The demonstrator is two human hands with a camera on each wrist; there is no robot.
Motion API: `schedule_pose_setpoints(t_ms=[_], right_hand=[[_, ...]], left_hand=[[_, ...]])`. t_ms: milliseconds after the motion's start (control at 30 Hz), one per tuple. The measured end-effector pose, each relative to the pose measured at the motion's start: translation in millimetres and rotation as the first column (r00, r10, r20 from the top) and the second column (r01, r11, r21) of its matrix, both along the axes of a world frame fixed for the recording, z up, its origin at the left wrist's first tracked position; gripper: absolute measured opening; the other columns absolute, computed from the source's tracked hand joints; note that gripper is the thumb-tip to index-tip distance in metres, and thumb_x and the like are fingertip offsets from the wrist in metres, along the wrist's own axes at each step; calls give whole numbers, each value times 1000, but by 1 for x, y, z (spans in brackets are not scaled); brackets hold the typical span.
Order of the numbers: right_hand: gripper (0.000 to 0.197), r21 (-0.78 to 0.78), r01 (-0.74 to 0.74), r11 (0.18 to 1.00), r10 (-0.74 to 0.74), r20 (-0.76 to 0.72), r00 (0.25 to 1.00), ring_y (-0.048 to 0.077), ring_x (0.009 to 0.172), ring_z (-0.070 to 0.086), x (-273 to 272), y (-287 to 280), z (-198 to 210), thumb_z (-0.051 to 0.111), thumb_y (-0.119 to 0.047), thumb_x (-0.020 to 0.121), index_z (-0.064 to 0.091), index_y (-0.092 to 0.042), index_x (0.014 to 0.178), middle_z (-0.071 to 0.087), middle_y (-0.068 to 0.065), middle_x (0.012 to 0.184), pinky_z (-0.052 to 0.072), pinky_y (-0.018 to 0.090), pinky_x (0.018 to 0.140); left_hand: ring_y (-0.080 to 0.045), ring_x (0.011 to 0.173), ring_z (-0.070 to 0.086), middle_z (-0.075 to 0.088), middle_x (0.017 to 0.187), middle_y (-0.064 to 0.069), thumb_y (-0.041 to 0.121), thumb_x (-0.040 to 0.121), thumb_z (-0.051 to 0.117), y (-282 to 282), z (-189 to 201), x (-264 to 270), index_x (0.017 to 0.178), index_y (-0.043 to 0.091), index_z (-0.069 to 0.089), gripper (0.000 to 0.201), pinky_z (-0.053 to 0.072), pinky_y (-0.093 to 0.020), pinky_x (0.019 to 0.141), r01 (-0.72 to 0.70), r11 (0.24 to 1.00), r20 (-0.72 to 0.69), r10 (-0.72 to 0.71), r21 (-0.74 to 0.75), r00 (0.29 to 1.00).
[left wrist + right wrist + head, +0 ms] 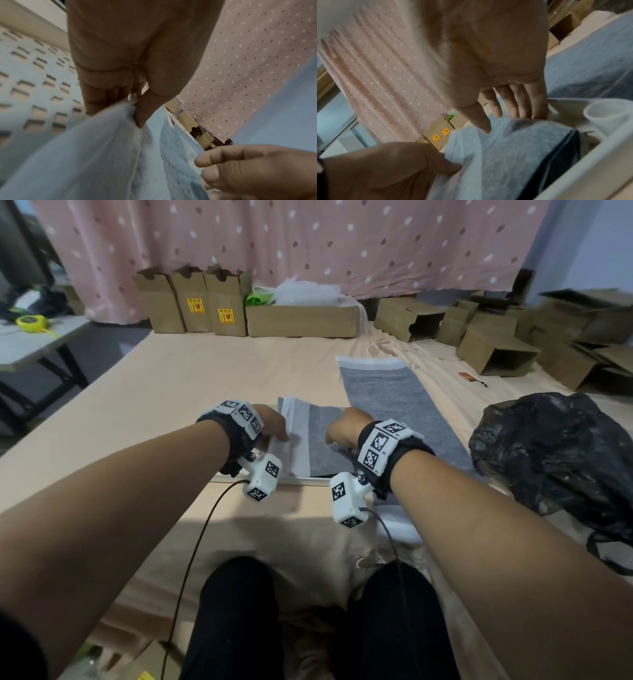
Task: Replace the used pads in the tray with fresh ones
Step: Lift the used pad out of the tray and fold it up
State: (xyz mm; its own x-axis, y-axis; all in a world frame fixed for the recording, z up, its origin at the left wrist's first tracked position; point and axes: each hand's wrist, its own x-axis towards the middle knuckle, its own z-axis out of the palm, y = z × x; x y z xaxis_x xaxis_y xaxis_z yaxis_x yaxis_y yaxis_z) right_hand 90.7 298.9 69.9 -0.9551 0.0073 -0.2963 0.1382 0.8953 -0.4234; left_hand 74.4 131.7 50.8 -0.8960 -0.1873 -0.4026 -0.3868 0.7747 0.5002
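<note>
A grey pad (320,436) with a white border lies partly folded in the white tray (301,481) at the centre of the bed. My left hand (279,434) pinches the pad's white edge (109,135) between thumb and fingers (144,116). My right hand (337,433) has straight fingers (529,102) that press on the grey pad (513,146) near the tray's far wall. In the right wrist view the tray rim (570,173) runs along the lower right. A second grey pad (387,398) lies flat on the bed to the right of the tray.
A black plastic bag (555,453) sits on the right. Cardboard boxes (301,320) line the back under a pink curtain, with more at the far right. A rolled white pad (607,115) lies beside the tray. A white perforated panel (34,88) is left of my left hand.
</note>
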Motion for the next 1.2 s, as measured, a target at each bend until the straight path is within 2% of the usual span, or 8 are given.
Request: schedule_pose_setpoints(t_ms=[133,300,433,600,667,800,1000,1200], right_hand=[[44,-96,101,990,-102,-12,995,34,96,68,0,-6,-3,62,-19,88,56,4,125,64,20,122,58,38,79],[13,-324,226,919,-160,218,963,24,66,55,-6,-13,-12,58,-14,94,53,-1,92,57,13,85,54,35,79],[10,-404,287,869,-172,299,939,22,67,50,-5,-23,-16,58,-12,94,52,-4,90,51,10,76,55,37,88],[22,-365,294,883,-143,388,910,17,53,38,-5,-23,-14,56,-16,94,50,-8,75,40,5,65,39,29,55],[24,-356,276,893,-136,371,919,18,54,40,-11,-23,-18,57,-16,94,49,-7,73,43,6,66,41,29,58],[7,-463,249,851,-122,287,950,27,83,61,-16,-32,-24,62,-10,88,59,-7,94,62,11,92,54,38,92],[4,-618,347,705,-118,381,917,26,62,63,-12,-41,-32,59,-6,94,56,-5,91,60,12,75,59,39,62],[47,-643,342,686,-97,385,918,38,110,67,-28,-41,-60,77,-4,72,60,-4,116,69,21,116,53,60,91]], left_hand=[[-33,106,67,70,119,-19,15,93,62,-28,-1,1,112,-2,65,26,52,-43,96,-143,975,43,137,168,990],[-41,114,66,69,121,-25,17,58,76,-72,-43,-40,110,-1,66,56,51,-54,98,-197,946,133,167,257,977],[-42,109,69,71,115,-25,20,56,76,-75,-47,-36,107,-3,67,57,51,-55,98,-182,955,101,162,235,982],[-43,103,71,72,109,-24,15,61,77,-71,-33,-19,109,-4,63,54,54,-57,94,-179,932,65,167,315,984],[-42,97,73,74,105,-24,15,61,80,-77,-38,-21,113,-4,63,57,55,-59,90,-188,917,74,173,352,982],[-44,101,72,73,111,-25,13,58,82,-88,-51,-29,122,-4,61,69,54,-62,92,-176,886,115,140,429,983],[-44,105,70,71,118,-26,11,57,85,-101,-63,-38,127,-5,59,76,52,-61,95,-184,867,157,125,463,980],[-44,112,67,69,122,-24,9,72,82,-84,-33,-14,127,-3,60,60,52,-60,97,-127,824,110,79,552,991]])
